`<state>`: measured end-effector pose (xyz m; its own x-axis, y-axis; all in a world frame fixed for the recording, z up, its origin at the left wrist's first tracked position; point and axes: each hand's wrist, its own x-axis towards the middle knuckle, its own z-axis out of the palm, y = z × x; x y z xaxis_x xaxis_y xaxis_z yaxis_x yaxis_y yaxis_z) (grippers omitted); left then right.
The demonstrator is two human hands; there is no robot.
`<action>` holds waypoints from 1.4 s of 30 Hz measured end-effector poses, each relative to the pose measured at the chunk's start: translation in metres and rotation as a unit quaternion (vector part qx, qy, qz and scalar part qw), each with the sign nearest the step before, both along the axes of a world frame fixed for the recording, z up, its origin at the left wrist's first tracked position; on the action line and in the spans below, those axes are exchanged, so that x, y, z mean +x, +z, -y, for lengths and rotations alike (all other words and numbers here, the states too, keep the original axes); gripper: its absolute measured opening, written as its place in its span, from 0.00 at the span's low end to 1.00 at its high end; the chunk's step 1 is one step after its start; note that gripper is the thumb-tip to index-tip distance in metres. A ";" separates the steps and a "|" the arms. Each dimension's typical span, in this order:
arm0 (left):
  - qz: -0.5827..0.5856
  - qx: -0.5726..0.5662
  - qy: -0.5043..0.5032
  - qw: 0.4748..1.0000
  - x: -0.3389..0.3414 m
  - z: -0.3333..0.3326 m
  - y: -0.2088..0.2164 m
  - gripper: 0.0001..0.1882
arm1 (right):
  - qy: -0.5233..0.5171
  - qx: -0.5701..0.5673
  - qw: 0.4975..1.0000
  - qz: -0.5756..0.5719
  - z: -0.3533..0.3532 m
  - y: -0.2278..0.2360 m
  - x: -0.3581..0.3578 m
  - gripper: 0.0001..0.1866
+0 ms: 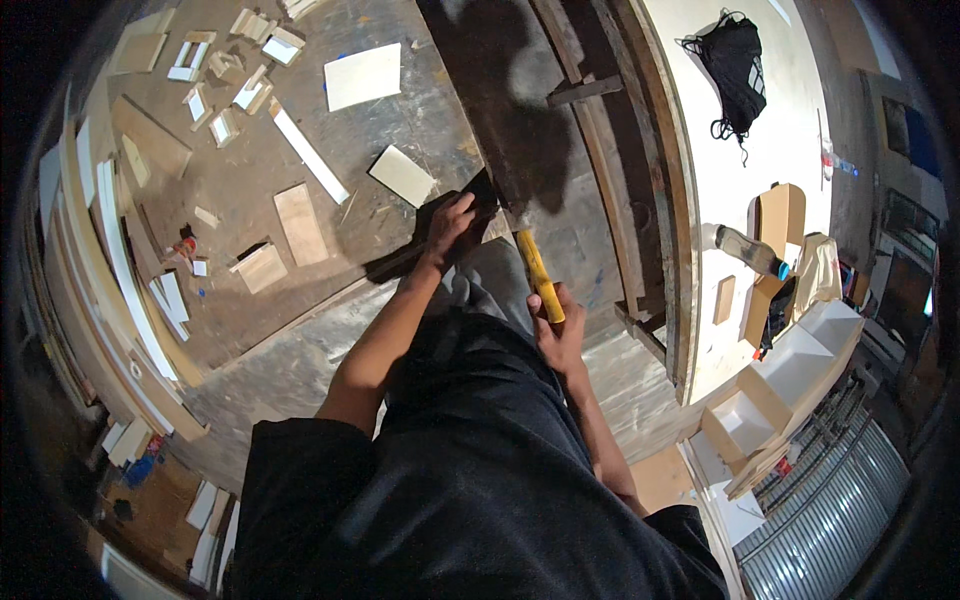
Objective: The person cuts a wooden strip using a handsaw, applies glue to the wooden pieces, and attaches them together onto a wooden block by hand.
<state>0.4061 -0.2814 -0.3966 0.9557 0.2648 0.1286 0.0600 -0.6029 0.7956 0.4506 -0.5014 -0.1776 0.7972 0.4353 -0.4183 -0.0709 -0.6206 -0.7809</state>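
The left hand point(450, 225) presses flat on a dark board point(440, 235) lying on the floor, seemingly to steady it; the right hand point(556, 325) is clenched around the yellow handle of a hammer point(538, 272), its head at the board's edge; pale wood offcuts point(300, 150) lie scattered beyond.

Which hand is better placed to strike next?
Right. The right hand grips the yellow hammer handle, its head near the dark plank. The left hand is pressing on the dark piece.
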 end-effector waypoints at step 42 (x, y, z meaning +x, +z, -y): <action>-0.069 -0.032 -0.028 0.997 0.015 -0.006 0.035 0.04 | -0.080 0.017 0.993 -0.086 0.005 -0.027 0.052 0.25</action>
<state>0.4212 -0.2749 -0.3618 0.9768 0.2130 -0.0205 0.1387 -0.5574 0.8186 0.5026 -0.5061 -0.2044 0.7746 0.3251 -0.5425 -0.3010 -0.5649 -0.7683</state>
